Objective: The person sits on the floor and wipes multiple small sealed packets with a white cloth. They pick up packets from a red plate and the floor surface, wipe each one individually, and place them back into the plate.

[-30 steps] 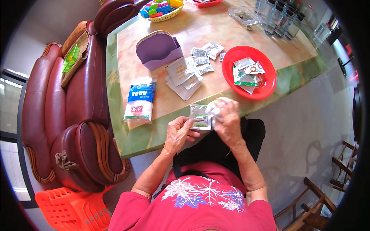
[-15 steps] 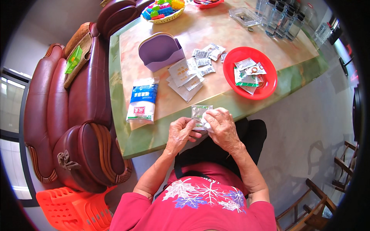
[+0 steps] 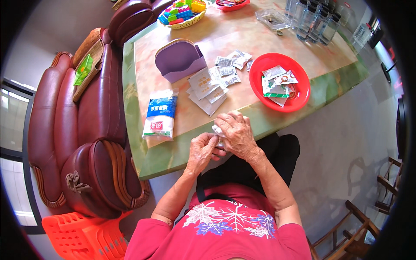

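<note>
My left hand [image 3: 201,152] pinches the lower edge of a small sachet [image 3: 222,143], now mostly hidden. Over it bends my right hand [image 3: 238,137], its fingers closed on a crumpled white tissue [image 3: 219,131] pressed to the sachet. Both hands are at the table's near edge, above my lap. Beyond them lies a loose group of flat white packets [image 3: 207,86] and smaller sachets [image 3: 234,60]. To the right, a red plate [image 3: 304,89] holds several packets, one edged in green [image 3: 276,91]. A blue and white plastic bag [image 3: 161,113] lies to the left.
A purple holder [image 3: 182,65] stands behind the bag. Farther back are a basket [image 3: 184,25] of colourful blocks, a clear tray [image 3: 273,19] and several bottles [image 3: 318,24]. A maroon leather sofa [image 3: 78,130] flanks the table; an orange plastic stool [image 3: 82,234] is at lower left.
My right hand has moved left and slightly up with the tissue, now covering most of the sachet. My left hand keeps its pinch in nearly the same place.
</note>
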Demonstrator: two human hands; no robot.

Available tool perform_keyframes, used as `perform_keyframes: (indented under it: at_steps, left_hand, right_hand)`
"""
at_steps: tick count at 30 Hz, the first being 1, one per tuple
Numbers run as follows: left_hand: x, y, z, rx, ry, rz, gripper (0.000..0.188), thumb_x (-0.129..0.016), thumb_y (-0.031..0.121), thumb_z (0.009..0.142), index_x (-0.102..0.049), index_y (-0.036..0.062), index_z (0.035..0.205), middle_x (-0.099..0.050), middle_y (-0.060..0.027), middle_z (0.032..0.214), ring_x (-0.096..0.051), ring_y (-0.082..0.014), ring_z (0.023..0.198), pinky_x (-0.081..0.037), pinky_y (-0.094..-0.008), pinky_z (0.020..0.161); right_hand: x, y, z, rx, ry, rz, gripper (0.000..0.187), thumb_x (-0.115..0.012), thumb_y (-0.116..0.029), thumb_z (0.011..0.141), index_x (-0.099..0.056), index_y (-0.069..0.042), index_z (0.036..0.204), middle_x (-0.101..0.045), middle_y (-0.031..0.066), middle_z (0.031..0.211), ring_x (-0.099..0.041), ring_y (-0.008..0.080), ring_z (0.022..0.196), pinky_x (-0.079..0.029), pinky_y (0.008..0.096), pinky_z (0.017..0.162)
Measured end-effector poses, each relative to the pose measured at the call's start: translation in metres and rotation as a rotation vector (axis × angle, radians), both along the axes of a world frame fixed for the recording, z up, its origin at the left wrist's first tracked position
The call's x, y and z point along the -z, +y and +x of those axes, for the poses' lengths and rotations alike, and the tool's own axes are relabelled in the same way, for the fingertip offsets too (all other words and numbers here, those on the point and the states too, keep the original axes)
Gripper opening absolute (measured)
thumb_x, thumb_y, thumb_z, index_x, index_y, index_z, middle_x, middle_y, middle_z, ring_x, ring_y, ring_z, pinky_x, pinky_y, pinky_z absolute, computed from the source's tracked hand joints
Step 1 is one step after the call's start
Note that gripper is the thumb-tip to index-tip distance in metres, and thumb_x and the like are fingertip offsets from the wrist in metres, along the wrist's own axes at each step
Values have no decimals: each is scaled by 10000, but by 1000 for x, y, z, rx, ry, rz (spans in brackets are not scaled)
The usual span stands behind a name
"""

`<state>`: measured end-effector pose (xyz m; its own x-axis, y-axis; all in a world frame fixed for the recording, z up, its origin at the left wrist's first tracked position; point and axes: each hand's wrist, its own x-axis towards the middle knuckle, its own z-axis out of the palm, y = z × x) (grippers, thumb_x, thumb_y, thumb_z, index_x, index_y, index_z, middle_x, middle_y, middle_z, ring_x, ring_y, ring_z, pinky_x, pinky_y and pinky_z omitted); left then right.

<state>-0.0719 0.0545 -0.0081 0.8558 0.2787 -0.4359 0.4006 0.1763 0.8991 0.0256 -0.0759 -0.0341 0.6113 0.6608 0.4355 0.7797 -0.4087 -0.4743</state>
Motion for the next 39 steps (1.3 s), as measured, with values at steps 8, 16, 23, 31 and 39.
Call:
perform_keyframes:
  at_steps: [8,16,23,31,39]
  left_hand:
    - [-2,-3,1,-7,-4,11,298,-593,247,987,-603,-39,1068,-710,-153,912,-709,-169,675,-551,-235,516]
    - [0,-3,1,-18,-7,-3,278,-580,223,995,-603,-41,1080,-709,-132,921,-706,-160,677,-545,-238,503]
    - [4,-1,0,-4,-9,34,297,-603,238,984,-610,-38,1093,-706,-136,941,-703,-155,669,-557,-232,513]
    - [-6,-4,1,-22,21,42,311,-607,236,981,-605,-52,1097,-705,-135,918,-699,-154,668,-549,-226,502]
    - [16,2,0,-27,-70,181,298,-588,244,992,-641,-47,1033,-676,-83,816,-635,-112,585,-529,-222,479]
  right_hand:
    - [5,-43,26,189,-49,85,486,-676,9,669,-622,-41,1150,-592,128,1173,-511,318,1136,-406,446,977]
    - [-7,-28,8,74,88,167,463,-662,5,687,-621,-6,1149,-586,155,1194,-506,352,1132,-421,440,988]
    - [-1,-41,-28,-161,87,142,498,-721,2,692,-639,-30,1182,-593,121,1246,-522,338,1163,-438,442,1005]
    - [-22,-82,-24,-135,219,154,459,-708,36,670,-647,-40,1119,-628,109,1174,-561,333,1100,-440,442,997]
    - [0,-30,-42,-190,95,256,411,-706,-39,734,-644,-49,1140,-605,99,1221,-554,305,1150,-437,431,995]
